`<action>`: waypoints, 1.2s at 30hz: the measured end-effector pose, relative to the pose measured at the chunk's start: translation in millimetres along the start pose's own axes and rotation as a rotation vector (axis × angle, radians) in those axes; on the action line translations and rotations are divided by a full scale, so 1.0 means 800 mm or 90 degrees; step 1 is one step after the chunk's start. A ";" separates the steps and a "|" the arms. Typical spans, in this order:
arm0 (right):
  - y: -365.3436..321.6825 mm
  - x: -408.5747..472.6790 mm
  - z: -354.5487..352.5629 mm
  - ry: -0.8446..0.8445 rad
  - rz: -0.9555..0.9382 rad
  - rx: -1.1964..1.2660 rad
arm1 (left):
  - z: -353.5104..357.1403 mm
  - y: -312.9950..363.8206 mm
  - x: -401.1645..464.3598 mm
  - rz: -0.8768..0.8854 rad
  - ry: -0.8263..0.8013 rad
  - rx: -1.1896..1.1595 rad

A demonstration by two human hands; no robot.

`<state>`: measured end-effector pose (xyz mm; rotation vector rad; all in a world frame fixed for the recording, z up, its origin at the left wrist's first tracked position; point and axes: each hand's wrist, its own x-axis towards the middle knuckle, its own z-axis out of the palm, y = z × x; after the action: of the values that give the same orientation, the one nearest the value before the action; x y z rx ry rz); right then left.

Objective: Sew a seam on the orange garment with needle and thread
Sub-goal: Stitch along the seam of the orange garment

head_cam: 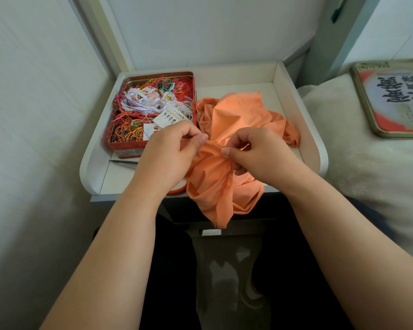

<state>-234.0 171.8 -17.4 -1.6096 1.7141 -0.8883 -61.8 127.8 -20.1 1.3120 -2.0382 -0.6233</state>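
Forearms reach fwd over lap. Left hand (pixel 169 151) bunches orange garment (pixel 224 182) at table (pixel 317 148) front edge, keeping seam taut; right hand (pixel 253 151) pinches needle (pixel 216 145) w/ fingertips. Thread tin (pixel 153 110) just beside, for easy reach.

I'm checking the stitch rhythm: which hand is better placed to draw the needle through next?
Probably the right hand: its fingertips pinch at the needle, while the left hand grips the bunched orange garment and steadies it.
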 end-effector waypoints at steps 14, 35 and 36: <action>0.001 0.001 -0.001 -0.015 0.024 0.036 | 0.002 -0.004 0.002 0.008 0.017 -0.001; -0.002 -0.002 0.012 0.045 0.074 0.031 | 0.023 0.011 -0.006 0.043 -0.020 0.013; -0.003 -0.002 0.011 0.041 0.084 0.063 | 0.024 0.012 -0.006 0.050 -0.024 0.016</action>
<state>-225.2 172.7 -20.6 -1.4015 1.7692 -0.9532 -79.8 137.1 -28.2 1.2369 -2.1230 -0.5925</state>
